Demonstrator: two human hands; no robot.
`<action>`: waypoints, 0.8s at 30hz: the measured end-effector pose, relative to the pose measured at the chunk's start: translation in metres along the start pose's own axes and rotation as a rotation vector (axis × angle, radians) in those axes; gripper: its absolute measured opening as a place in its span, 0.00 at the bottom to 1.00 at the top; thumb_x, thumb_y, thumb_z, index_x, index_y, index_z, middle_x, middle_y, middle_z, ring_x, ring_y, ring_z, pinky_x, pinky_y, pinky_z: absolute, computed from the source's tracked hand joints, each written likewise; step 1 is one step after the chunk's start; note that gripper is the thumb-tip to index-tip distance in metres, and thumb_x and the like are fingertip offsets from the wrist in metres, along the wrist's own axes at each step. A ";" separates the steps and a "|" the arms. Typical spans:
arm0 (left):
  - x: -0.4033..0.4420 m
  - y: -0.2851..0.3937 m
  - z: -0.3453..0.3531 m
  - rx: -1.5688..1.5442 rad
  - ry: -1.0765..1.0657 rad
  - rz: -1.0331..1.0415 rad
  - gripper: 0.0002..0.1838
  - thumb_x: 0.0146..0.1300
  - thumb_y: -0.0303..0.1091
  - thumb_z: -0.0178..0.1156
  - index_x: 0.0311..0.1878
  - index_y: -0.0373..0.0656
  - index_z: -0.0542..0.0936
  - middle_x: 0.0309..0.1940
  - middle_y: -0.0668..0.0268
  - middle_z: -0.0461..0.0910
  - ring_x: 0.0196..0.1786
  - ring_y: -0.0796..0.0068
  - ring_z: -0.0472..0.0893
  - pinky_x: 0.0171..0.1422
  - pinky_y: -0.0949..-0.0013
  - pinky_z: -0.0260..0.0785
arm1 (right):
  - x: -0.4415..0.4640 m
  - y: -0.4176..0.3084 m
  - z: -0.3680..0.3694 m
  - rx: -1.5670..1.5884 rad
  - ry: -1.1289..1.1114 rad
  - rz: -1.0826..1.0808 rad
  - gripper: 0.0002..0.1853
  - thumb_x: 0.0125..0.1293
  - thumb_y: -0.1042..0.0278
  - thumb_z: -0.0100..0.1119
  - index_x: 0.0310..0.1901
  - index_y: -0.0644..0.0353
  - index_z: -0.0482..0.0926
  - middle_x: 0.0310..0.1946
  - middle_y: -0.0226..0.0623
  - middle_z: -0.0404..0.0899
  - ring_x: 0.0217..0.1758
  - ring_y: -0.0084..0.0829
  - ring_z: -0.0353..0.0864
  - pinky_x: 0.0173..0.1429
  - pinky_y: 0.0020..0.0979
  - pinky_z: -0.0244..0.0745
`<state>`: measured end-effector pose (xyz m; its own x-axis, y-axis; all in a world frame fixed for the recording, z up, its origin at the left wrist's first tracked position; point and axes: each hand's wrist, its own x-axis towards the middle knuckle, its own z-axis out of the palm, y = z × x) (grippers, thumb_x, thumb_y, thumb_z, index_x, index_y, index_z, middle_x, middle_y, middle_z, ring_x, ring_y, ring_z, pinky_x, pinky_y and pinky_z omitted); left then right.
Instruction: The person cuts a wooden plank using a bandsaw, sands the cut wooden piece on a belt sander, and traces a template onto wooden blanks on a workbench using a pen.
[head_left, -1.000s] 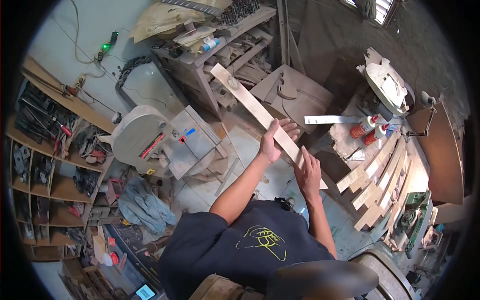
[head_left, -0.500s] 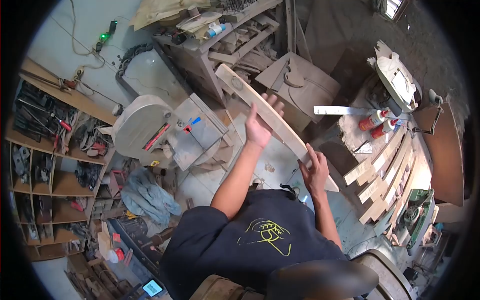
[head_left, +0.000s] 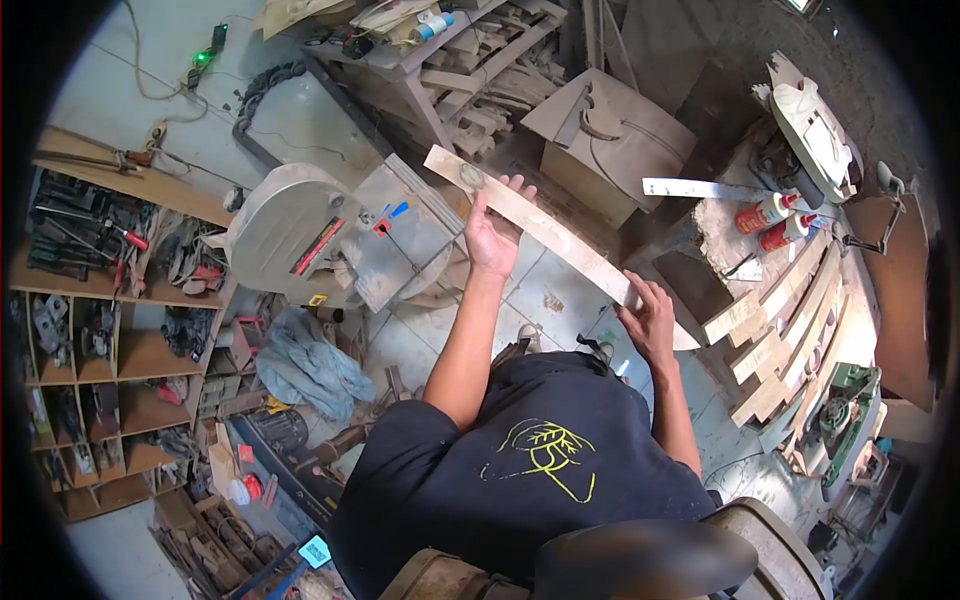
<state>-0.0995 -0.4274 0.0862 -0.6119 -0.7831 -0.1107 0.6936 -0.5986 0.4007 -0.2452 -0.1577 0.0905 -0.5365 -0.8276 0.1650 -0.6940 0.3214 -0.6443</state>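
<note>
A long, pale wooden board (head_left: pixel 565 245) slants across the head view in front of my torso, held clear of the floor. A round knot marks its upper-left end. My left hand (head_left: pixel 493 238) cradles it near that end, palm turned up, with the thumb on the near side and the fingertips showing past the far edge. Toward the lower-right end, my right hand (head_left: pixel 650 318) grips the board with bent fingers over its face; part of that grip is hidden.
A bandsaw (head_left: pixel 290 235) with a table stands at left, beside tool shelves (head_left: pixel 150 365). To the right, a workbench holds red-and-white glue bottles (head_left: pixel 765 213), a metal ruler (head_left: pixel 710 188) and several wooden strips (head_left: pixel 770 350). A wooden box (head_left: pixel 610 140) sits ahead.
My left hand has shifted left and the right hand slightly right along the board. The board has tilted, showing its face differently. The whole view has shifted a little too.
</note>
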 end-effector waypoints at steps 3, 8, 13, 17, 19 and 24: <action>-0.002 -0.002 -0.002 0.016 0.016 -0.004 0.31 0.76 0.53 0.52 0.70 0.38 0.67 0.67 0.52 0.74 0.69 0.46 0.74 0.75 0.48 0.65 | -0.002 0.006 0.000 0.072 -0.065 0.081 0.31 0.53 0.65 0.70 0.63 0.53 0.79 0.43 0.40 0.80 0.47 0.42 0.77 0.55 0.39 0.69; -0.004 -0.005 -0.001 0.052 0.031 0.006 0.30 0.76 0.51 0.52 0.72 0.40 0.66 0.68 0.53 0.73 0.69 0.46 0.75 0.73 0.49 0.66 | -0.006 0.011 0.000 0.167 -0.122 0.143 0.30 0.54 0.64 0.70 0.62 0.54 0.78 0.41 0.41 0.79 0.46 0.43 0.77 0.55 0.40 0.70; -0.007 -0.008 0.003 0.037 0.014 0.017 0.31 0.74 0.49 0.53 0.72 0.40 0.65 0.70 0.51 0.69 0.71 0.42 0.70 0.77 0.44 0.61 | -0.015 0.018 0.006 0.188 -0.096 0.177 0.30 0.54 0.66 0.70 0.61 0.56 0.78 0.42 0.42 0.78 0.46 0.45 0.76 0.56 0.40 0.71; -0.012 -0.008 0.007 0.050 0.014 0.021 0.30 0.74 0.48 0.53 0.71 0.38 0.66 0.70 0.50 0.69 0.72 0.42 0.70 0.77 0.43 0.60 | -0.025 0.030 0.010 0.122 -0.033 0.130 0.30 0.52 0.68 0.70 0.60 0.57 0.78 0.44 0.42 0.77 0.50 0.46 0.76 0.57 0.41 0.70; -0.017 -0.009 0.009 0.035 -0.012 0.017 0.30 0.74 0.48 0.53 0.70 0.37 0.67 0.70 0.50 0.69 0.72 0.41 0.69 0.78 0.43 0.59 | -0.030 0.034 0.011 0.038 0.020 0.094 0.30 0.52 0.70 0.70 0.60 0.57 0.78 0.45 0.42 0.77 0.52 0.46 0.75 0.58 0.42 0.69; -0.022 -0.012 0.010 -0.037 -0.056 -0.013 0.30 0.73 0.48 0.54 0.68 0.35 0.68 0.69 0.48 0.70 0.73 0.39 0.67 0.79 0.41 0.57 | -0.037 0.038 0.008 -0.034 0.066 0.055 0.32 0.50 0.72 0.69 0.61 0.56 0.77 0.47 0.41 0.77 0.53 0.45 0.74 0.59 0.42 0.67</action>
<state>-0.0984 -0.4009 0.0927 -0.6405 -0.7653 -0.0641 0.6983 -0.6151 0.3660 -0.2475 -0.1188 0.0541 -0.6039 -0.7764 0.1801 -0.6781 0.3818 -0.6280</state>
